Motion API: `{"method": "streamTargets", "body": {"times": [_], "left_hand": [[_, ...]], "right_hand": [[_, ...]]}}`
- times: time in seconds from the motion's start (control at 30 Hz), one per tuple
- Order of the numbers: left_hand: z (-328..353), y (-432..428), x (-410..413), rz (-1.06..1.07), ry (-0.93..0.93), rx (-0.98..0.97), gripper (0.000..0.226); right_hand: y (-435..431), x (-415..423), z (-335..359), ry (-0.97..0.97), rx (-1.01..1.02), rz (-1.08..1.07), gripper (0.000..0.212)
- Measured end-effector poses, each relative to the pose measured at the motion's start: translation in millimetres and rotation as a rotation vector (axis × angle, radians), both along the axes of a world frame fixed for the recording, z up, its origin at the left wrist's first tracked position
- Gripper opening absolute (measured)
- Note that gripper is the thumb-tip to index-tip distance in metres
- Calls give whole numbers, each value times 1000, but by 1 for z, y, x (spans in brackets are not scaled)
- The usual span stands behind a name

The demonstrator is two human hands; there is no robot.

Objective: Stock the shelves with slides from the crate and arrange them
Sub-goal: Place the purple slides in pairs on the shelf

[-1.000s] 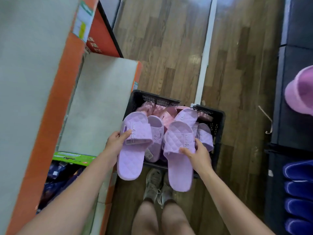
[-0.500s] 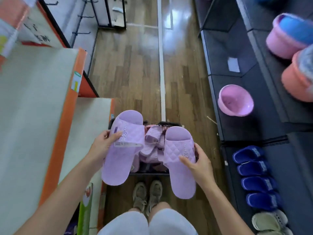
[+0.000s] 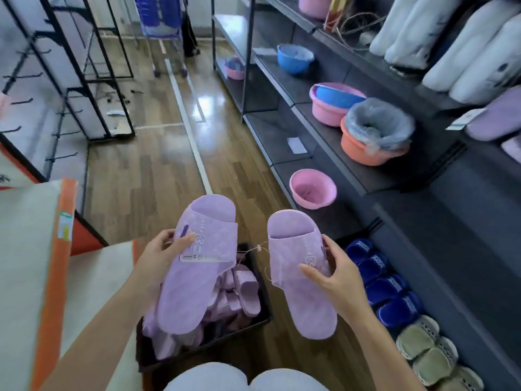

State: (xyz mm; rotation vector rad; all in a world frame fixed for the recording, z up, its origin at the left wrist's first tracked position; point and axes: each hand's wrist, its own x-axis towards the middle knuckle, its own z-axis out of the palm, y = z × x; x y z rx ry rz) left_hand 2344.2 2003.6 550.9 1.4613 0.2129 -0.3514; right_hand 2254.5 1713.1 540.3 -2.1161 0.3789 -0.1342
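Our left hand (image 3: 160, 258) grips one lilac slide (image 3: 197, 286) by its strap, thumb on top beside a white tag (image 3: 198, 258), fingers curled underneath. Our right hand (image 3: 335, 273) grips a second lilac slide (image 3: 303, 306) the same way, thumb across the strap and fingers round its outer edge. The two slides are held apart, toes pointing away from us, and a thin string (image 3: 253, 249) runs between them.

Below the left slide sits one black crate (image 3: 265, 303) on the wooden floor (image 3: 141, 179). In it is a heap of more lilac slides (image 3: 242, 292), too jumbled for us to count.

To our right runs dark shelving (image 3: 282, 122). Its lowest level carries four dark blue slides (image 3: 387, 289) in a row and, nearer us, beige slides (image 3: 423, 342), of which we make out three.

Higher up we count one lone pink basin (image 3: 313, 189), one pink basin with a blue one nested inside (image 3: 335, 105), one orange basin (image 3: 372, 148) lined with clear plastic, and one blue basin (image 3: 294, 59) farther along.
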Motion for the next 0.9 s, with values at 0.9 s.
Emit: {"method": "streamTargets", "body": {"times": [0.9], "left_hand": [[106,-425,-112,-751,-201,-158,33]], "right_hand": [[-269,-277,96,-260,-32,-789,82]]}}
